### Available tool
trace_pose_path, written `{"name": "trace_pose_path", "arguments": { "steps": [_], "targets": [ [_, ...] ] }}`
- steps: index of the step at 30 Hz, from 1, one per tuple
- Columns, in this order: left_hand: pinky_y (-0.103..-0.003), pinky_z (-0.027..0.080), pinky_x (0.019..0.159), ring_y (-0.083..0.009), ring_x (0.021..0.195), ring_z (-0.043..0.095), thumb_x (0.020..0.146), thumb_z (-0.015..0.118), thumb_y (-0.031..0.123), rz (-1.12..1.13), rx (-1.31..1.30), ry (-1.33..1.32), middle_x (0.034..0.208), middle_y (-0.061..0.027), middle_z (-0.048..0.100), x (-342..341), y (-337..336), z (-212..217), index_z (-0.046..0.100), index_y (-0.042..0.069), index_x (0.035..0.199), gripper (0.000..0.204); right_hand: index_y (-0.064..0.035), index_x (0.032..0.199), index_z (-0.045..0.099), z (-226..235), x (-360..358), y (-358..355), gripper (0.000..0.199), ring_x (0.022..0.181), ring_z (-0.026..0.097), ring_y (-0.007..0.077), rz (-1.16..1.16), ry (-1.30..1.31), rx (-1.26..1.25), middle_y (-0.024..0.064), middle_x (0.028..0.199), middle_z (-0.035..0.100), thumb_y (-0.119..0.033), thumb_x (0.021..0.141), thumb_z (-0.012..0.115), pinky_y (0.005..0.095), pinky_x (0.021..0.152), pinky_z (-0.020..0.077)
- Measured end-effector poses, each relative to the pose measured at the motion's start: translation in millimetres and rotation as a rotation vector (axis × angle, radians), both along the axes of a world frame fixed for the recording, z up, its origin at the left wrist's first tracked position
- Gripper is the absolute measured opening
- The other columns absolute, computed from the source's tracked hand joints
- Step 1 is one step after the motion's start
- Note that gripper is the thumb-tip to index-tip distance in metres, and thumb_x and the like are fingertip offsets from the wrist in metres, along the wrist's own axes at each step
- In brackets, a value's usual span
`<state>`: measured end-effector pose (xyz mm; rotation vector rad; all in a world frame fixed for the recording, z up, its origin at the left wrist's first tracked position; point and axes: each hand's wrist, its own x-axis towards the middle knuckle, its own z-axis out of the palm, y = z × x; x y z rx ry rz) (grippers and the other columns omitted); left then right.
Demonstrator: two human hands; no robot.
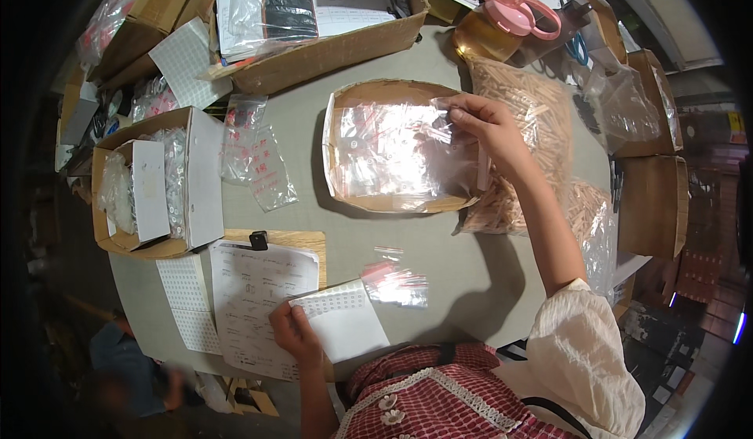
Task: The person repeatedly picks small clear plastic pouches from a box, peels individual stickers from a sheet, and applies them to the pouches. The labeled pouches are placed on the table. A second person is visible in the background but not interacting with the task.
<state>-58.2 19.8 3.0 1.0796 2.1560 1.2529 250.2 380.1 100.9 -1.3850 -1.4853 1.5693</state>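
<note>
White paper (259, 302) lies toward the table's (341, 235) near-left corner; beside it, the left hand (296, 333) grips a sticker sheet (349, 333). Rightward and farther off, clear bags (376, 153) fill a cardboard box (329, 153), its long axis left to right. The right hand (488, 129), nearer the bags, pinches clear plastic at the box's right end.

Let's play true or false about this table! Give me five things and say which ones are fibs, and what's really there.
1. The left hand holds a white sheet. True.
2. The big clear bag is full of marbles. False: it holds wooden sticks.
3. The right hand is at the cardboard box of little clear bags. True.
4. The jug has a green lid. False: the lid is pink.
5. A black clip is at the wooden board's far edge. True.
</note>
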Motion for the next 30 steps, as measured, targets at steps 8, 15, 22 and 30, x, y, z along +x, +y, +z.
{"name": "trace_pose_path", "arguments": {
  "steps": [8,15,22,30],
  "targets": [
    [-0.030,0.052,0.079,-0.0155,0.090,0.062,0.106,0.053,0.008,-0.012,-0.008,0.030,0.104,-0.0096,0.063,-2,-2,-4,0.058,-0.002,0.114,0.014,0.0074,0.143,0.053,23,8,-8,0.044,0.114,0.069,0.0222,-0.018,0.308,-0.182,0.0172,0.130,0.068,-0.004,0.101,0.046,0.0355,0.102,0.0539],
    [-0.028,0.052,0.080,-0.0127,0.090,0.061,0.108,0.050,0.009,-0.044,0.012,0.059,0.105,-0.0083,0.063,-4,-3,-9,0.055,-0.002,0.118,0.016,0.0024,0.137,0.062,36,9,-7,0.069,0.124,0.063,0.0211,0.331,0.053,-0.061,0.0118,0.137,0.067,0.006,0.070,0.046,0.0321,0.101,0.0513],
    [-0.033,0.051,0.079,-0.0204,0.088,0.060,0.101,0.058,0.007,0.042,-0.014,-0.026,0.103,-0.0119,0.062,-2,-4,-8,0.060,-0.002,0.109,0.013,-0.0014,0.127,0.066,-23,-42,14,0.049,0.117,0.062,0.0360,0.260,-0.449,0.422,0.0201,0.116,0.068,-0.028,0.088,0.078,0.0430,0.102,0.0486],
    [-0.027,0.052,0.079,-0.0120,0.090,0.062,0.105,0.055,0.008,0.014,0.034,-0.010,0.105,-0.0073,0.064,-2,-5,-12,0.058,-0.002,0.117,0.016,-0.0009,0.111,0.068,-55,-78,21,0.039,0.092,0.066,0.0266,0.292,-0.559,0.557,0.0168,0.099,0.071,-0.031,0.089,0.078,0.0386,0.085,0.0519]
  ]
}}
